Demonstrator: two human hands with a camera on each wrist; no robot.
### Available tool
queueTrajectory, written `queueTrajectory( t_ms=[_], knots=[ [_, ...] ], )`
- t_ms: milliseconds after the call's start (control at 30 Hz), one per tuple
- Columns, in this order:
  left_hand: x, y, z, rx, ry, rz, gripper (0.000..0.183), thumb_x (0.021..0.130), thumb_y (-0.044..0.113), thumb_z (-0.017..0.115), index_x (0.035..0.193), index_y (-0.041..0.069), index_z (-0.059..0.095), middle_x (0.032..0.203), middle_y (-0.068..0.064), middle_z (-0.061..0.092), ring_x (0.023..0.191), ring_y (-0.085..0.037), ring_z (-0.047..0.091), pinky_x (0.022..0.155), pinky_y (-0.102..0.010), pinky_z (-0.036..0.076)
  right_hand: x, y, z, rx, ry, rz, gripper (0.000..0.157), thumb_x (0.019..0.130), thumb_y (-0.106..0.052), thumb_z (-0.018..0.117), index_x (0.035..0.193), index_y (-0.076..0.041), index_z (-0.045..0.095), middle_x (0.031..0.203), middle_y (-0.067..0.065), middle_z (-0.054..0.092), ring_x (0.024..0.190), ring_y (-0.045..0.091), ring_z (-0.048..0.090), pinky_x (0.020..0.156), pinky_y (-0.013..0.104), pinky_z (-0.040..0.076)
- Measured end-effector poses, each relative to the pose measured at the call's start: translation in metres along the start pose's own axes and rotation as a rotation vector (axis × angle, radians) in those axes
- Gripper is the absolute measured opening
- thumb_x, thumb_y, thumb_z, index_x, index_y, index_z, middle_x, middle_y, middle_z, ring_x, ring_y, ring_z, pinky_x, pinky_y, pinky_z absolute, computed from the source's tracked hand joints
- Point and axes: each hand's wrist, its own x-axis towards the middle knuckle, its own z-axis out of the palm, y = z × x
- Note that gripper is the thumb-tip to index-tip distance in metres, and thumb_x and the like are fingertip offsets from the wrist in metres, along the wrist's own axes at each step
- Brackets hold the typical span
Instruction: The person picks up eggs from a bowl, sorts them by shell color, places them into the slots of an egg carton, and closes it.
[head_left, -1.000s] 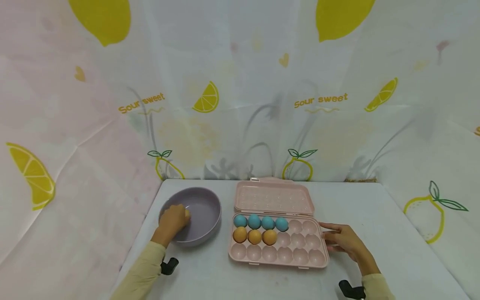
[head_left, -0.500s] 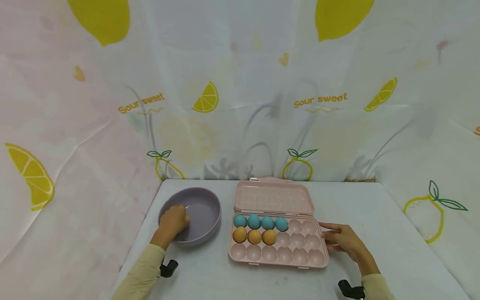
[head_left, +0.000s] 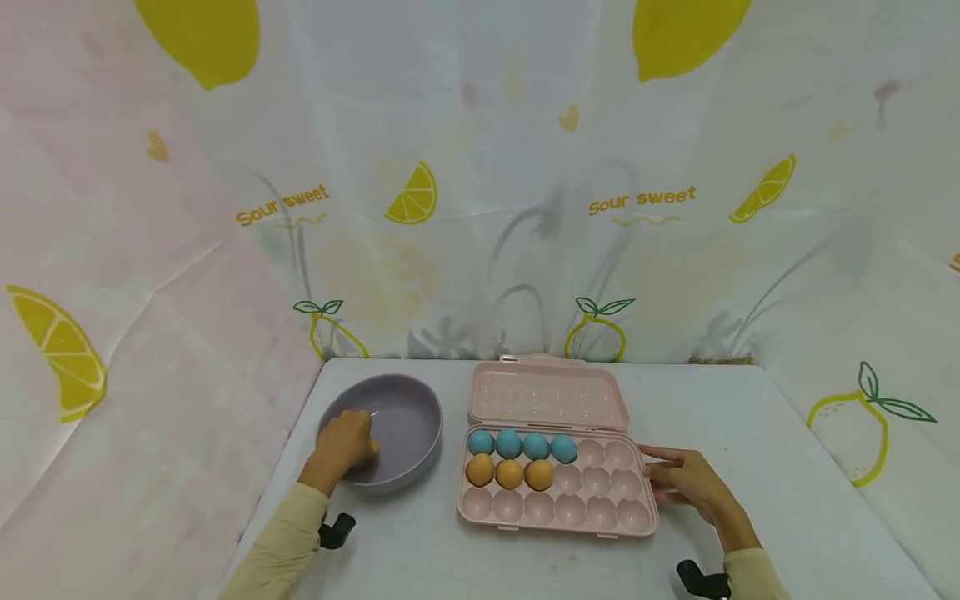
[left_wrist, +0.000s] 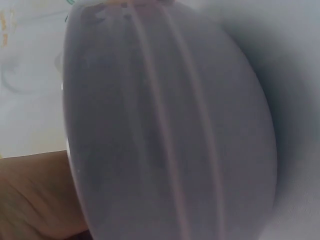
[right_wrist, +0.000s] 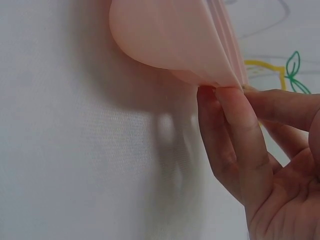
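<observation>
My left hand [head_left: 345,443] is down inside a grey-purple bowl [head_left: 430,442], its fingers curled round an orange egg [head_left: 373,447] that is mostly hidden. In the left wrist view the outer wall of the bowl [left_wrist: 175,120] covers the fingers, and only part of the wrist [left_wrist: 40,195] shows. My right hand [head_left: 690,482] holds the right edge of a pink egg box [head_left: 555,521]; in the right wrist view the fingers of that hand [right_wrist: 255,145] pinch the box's rim [right_wrist: 200,55]. Several blue eggs [head_left: 536,446] fill part of the back row. Three orange eggs [head_left: 510,474] sit in the middle row.
The egg box's lid [head_left: 551,396] lies folded back behind the tray. A white table [head_left: 750,450] carries the bowl and the box, with a lemon-printed cloth [head_left: 480,208] hanging behind it and at both sides.
My left hand shifts slightly within the bowl, and the orange egg at its fingers moves a little lower. The right hand and the egg box stay in place.
</observation>
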Motion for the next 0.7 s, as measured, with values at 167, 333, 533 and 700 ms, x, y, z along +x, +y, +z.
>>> queueTrajectory(
  t_ms=[167,333,533,700],
  knots=[
    [0.002,0.001,0.001,-0.024,-0.007,0.007,0.028,0.063,0.007,0.067,0.049,0.012,0.042,0.053,-0.001,0.044,0.051,-0.022,0.041,0.046,-0.036,0.037,0.000,0.000,0.000,-0.004,0.007,0.013,0.052,0.089,-0.008,0.067,0.138,0.002,0.052,0.109,0.018,0.069,0.091,0.025,0.069,0.071,0.038,0.058],
    [0.007,0.005,0.001,-0.052,0.037,0.011,0.027,0.066,0.007,0.064,0.050,0.012,0.043,0.051,0.002,0.042,0.049,-0.020,0.041,0.045,-0.034,0.035,0.000,-0.001,0.000,-0.006,0.010,0.018,0.052,0.089,-0.008,0.066,0.138,0.002,0.052,0.109,0.018,0.069,0.091,0.025,0.069,0.071,0.038,0.058],
    [0.011,0.011,-0.001,-0.088,0.083,0.035,0.027,0.065,0.009,0.073,0.051,0.013,0.049,0.054,0.001,0.046,0.050,-0.019,0.045,0.045,-0.034,0.036,0.000,-0.001,0.000,0.018,0.000,0.016,0.052,0.089,-0.008,0.067,0.138,0.002,0.051,0.109,0.018,0.069,0.091,0.025,0.069,0.071,0.037,0.058],
    [0.013,0.022,-0.005,-0.121,0.113,0.084,0.029,0.066,0.015,0.082,0.056,0.014,0.055,0.056,0.003,0.047,0.052,-0.017,0.046,0.047,-0.034,0.038,-0.001,-0.001,0.000,0.009,-0.004,0.009,0.052,0.090,-0.008,0.066,0.138,0.002,0.051,0.109,0.018,0.069,0.091,0.025,0.069,0.071,0.037,0.058]
  ],
)
